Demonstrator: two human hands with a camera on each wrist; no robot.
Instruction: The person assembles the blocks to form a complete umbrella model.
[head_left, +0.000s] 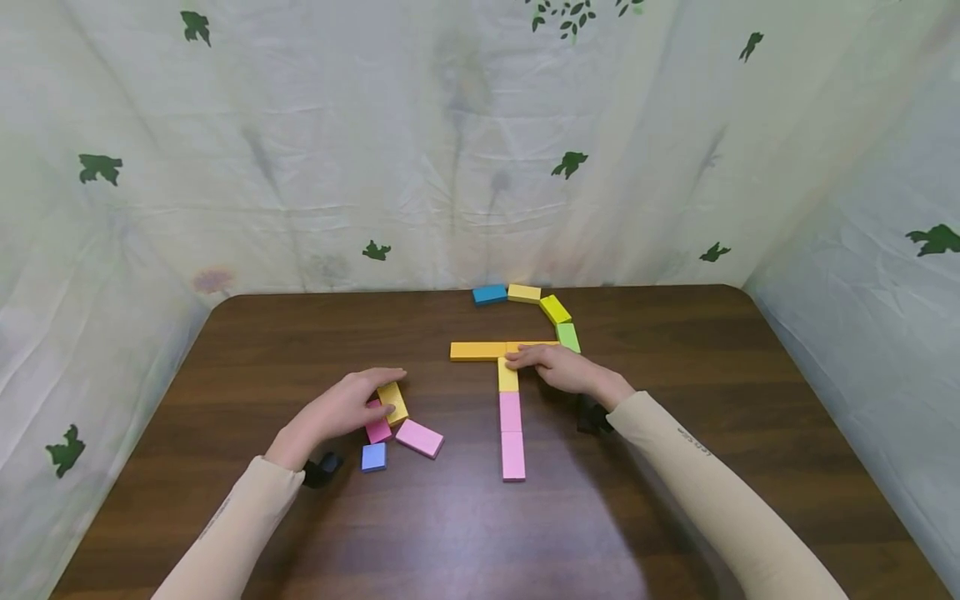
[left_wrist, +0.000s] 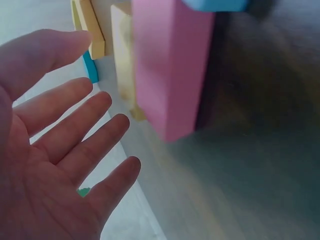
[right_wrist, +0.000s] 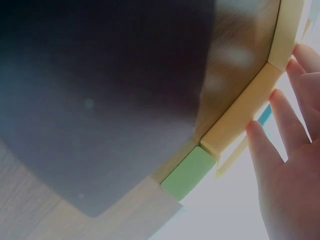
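Observation:
My left hand (head_left: 341,407) hovers around a yellow block (head_left: 393,402) and a dark pink block (head_left: 377,428). Its fingers are spread and nearly straight in the left wrist view, with a gap from the pink block's side (left_wrist: 170,70). Beside them lie a light pink block (head_left: 420,438) and a small blue block (head_left: 373,457). Over at the right, my right hand (head_left: 558,367) reaches across a row of orange blocks (head_left: 477,352), and its fingertips touch the orange block (right_wrist: 245,112) and a yellow block (right_wrist: 290,30) with extended fingers.
Below that yellow block run two pink blocks (head_left: 510,412) end to end. A curve of green (head_left: 567,337), bright yellow (head_left: 555,309), pale yellow (head_left: 524,293) and blue (head_left: 490,294) blocks reaches the table's (head_left: 315,325) far edge. A leaf-patterned curtain (head_left: 420,167) hangs behind.

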